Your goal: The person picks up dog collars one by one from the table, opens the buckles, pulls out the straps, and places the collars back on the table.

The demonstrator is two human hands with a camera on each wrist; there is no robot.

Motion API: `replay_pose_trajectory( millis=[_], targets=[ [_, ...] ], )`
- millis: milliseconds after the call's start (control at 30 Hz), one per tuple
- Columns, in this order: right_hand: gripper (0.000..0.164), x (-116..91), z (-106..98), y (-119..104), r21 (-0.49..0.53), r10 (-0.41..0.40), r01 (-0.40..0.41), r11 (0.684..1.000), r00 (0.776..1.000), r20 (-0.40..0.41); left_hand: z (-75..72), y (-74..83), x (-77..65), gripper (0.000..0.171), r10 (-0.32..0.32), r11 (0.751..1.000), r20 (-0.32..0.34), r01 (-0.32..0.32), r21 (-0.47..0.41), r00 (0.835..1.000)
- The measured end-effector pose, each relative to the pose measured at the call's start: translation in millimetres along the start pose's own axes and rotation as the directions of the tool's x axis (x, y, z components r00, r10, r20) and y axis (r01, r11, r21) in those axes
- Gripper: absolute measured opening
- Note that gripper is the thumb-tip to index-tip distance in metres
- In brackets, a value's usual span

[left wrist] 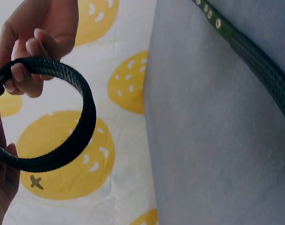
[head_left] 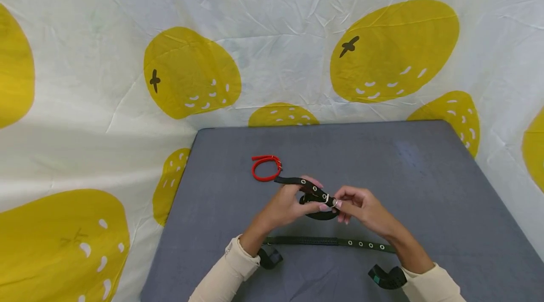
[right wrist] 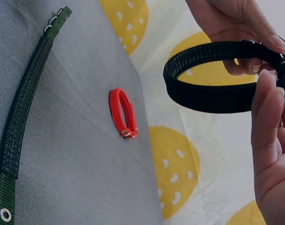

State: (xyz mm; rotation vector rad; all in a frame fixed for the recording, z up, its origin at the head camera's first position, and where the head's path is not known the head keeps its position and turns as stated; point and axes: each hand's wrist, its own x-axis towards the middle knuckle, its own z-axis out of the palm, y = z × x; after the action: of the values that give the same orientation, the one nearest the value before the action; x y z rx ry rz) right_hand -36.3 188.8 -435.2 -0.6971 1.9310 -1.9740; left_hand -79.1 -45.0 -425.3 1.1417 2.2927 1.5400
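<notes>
A black collar (head_left: pixel 322 216) with metal eyelets and a buckle is bent into a loop above the table. My left hand (head_left: pixel 285 205) grips it near the buckle, thumb in front, and its eyeleted tail sticks out to the left past the fingers. At the buckle end, my right hand (head_left: pixel 364 207) pinches the collar by its metal ring between thumb and fingers. The left wrist view shows the loop (left wrist: pixel 88 115) hanging between both hands. In the right wrist view the padded band (right wrist: pixel 210 97) is seen side-on, its buckle partly covered by fingers.
A dark green collar (head_left: pixel 297 240) with eyelets lies stretched out on the grey table (head_left: pixel 361 155), nearer than the hands. Behind the left hand lies a red collar (head_left: pixel 264 179), buckled into a ring. White cloth (head_left: pixel 280 65) with yellow fruit shapes hangs around the table.
</notes>
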Motion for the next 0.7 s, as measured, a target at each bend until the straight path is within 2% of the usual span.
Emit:
replay_pose_trajectory(
  millis=[100,200,400,567,700],
  targets=[
    [0.009,-0.1,0.4,1.4,-0.002,-0.022,0.022,1.0,1.0,0.0,2.1,2.2,1.0,0.039,-0.039,0.998,0.013,0.04,-0.058,0.999],
    [0.009,-0.1,1.2,3.0,0.001,-0.022,0.022,1.0,1.0,-0.005,3.8,3.0,1.6,0.036,-0.035,0.997,0.038,0.037,-0.07,0.999],
    [0.009,0.5,3.9,5.4,0.015,-0.014,0.014,1.0,1.0,-0.002,8.0,0.6,4.2,0.03,0.059,0.998,0.068,-0.059,0.0,0.996],
    [0.009,1.0,5.2,5.1,0.02,-0.01,0.011,1.0,0.999,-0.042,10.1,-0.7,4.1,0.026,0.125,0.992,0.033,-0.126,0.028,0.992],
    [0.009,1.3,5.2,4.5,0.027,0.006,-0.003,1.0,0.996,-0.084,9.9,0.7,2.6,0.024,0.136,0.99,0.002,-0.136,0.047,0.991]
  ],
)
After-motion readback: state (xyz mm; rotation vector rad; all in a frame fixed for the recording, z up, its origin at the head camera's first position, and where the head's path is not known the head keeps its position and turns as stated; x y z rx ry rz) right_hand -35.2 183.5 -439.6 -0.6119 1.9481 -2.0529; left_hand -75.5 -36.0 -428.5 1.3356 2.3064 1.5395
